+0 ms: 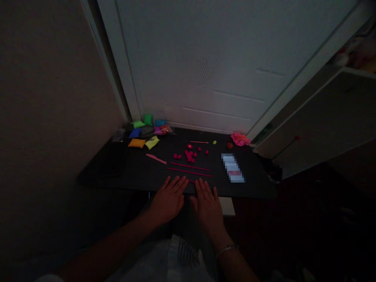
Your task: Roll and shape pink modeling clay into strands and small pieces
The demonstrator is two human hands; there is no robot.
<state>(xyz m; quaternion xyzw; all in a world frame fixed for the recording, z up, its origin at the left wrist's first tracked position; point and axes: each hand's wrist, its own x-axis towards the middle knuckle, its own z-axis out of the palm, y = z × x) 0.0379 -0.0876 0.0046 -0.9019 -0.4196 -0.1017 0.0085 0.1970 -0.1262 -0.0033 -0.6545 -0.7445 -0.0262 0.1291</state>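
Clock reference: centre at the gap between the hands, 12 o'clock pointing away from the person. The left hand (168,200) is at 8 o'clock and the right hand (208,207) at 5 o'clock. Both are spread flat, palms down, fingers extended; neither is closed around anything. The fingertips lie at the near edge of the dark table (252,188). A short red strand (191,181) shows at the centre, between the fingertips; its ends run out of sight at the fingers, so its full length cannot be told.

Handling: the strand appears to be soft modelling clay, light and easily dented or stretched. Apply even, flat finger pressure; to lift, support it at several points along its length, not at one end.

At 12 o'clock, two longer red strands (189,172) lie nearly parallel, apart from each other. At 10 o'clock lies a pink plastic-looking knife (156,159); between 2 and 3 o'clock, a pale panel (233,168). Beyond the strands, at 12 o'clock, small red lumps (188,155) lie loosely clustered, with a thin pink stick (199,142) farther out. Coloured packets (136,143) are grouped between 10 and 11 o'clock; a pink flower-like piece (241,139) sits at 2 o'clock. A white door (164,47) closes the far side.

Markings: the panel is pixelated and illegible; no brand, label or lettering can be read elsewhere
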